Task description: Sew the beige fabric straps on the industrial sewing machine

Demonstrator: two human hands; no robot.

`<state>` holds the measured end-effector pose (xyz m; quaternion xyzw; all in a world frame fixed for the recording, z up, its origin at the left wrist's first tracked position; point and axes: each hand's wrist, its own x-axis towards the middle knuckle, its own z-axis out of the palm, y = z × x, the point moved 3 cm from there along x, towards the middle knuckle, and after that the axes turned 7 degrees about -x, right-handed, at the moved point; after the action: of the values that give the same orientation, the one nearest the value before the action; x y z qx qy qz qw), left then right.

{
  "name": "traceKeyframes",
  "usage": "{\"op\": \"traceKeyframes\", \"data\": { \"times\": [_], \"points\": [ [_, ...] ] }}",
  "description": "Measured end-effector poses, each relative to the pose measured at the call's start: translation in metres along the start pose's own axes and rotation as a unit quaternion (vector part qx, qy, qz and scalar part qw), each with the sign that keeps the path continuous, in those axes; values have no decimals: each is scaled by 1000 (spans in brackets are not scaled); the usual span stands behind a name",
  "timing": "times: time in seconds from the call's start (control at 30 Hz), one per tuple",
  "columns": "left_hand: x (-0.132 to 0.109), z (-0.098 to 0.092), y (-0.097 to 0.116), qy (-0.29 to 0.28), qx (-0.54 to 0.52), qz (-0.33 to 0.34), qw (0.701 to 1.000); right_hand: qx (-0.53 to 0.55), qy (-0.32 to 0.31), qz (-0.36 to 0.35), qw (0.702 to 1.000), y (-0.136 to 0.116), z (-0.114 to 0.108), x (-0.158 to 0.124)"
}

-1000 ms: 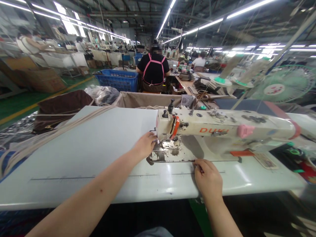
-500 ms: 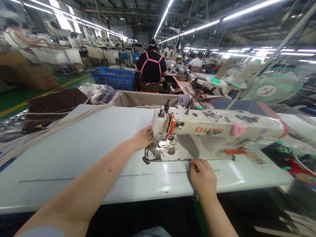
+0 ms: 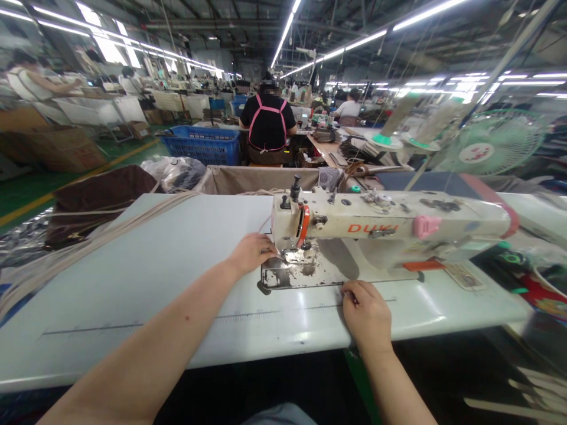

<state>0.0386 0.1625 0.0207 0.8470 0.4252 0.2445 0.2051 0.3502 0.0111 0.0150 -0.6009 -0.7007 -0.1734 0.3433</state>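
A white sewing machine [image 3: 336, 227] with orange lettering stands on the pale table. My left hand [image 3: 253, 254] is at the left side of its needle area, thumb and fingers pinched together near the presser foot; anything between the fingertips is too small to make out. The worn metal bed plate [image 3: 283, 277] lies just right of those fingertips. My right hand [image 3: 368, 310] rests closed at the front edge of the machine bed, its fingers curled around something small that is mostly hidden.
A ruler scale [image 3: 274, 311] runs along the pale tabletop [image 3: 177, 236]. Long beige strips [image 3: 133, 221] lie across its left end. Behind are a beige fabric-lined bin [image 3: 248, 177], a blue crate [image 3: 201, 144] and a seated co-worker [image 3: 268, 121]. A green fan [image 3: 491, 144] stands at right.
My left hand has come out a little from behind the machine head, leftward, so more of its fingers shows. My right hand keeps its place and closed shape. The view has tilted slightly.
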Motion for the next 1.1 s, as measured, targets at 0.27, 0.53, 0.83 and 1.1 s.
{"op": "traceKeyframes", "data": {
  "times": [0.27,0.53,0.83,1.1],
  "points": [
    [-20,2,19,-21,-82,-89,992,-1,-1,4,1000,0,1,-1],
    [-25,6,31,5,-77,-121,990,-3,6,5,1000,-2,1,0],
    [-40,26,56,47,-43,-178,982,-10,5,6,1000,-3,1,1],
    [-40,49,80,52,-40,-260,963,-20,-1,20,1000,-2,3,-2]
  ]
}}
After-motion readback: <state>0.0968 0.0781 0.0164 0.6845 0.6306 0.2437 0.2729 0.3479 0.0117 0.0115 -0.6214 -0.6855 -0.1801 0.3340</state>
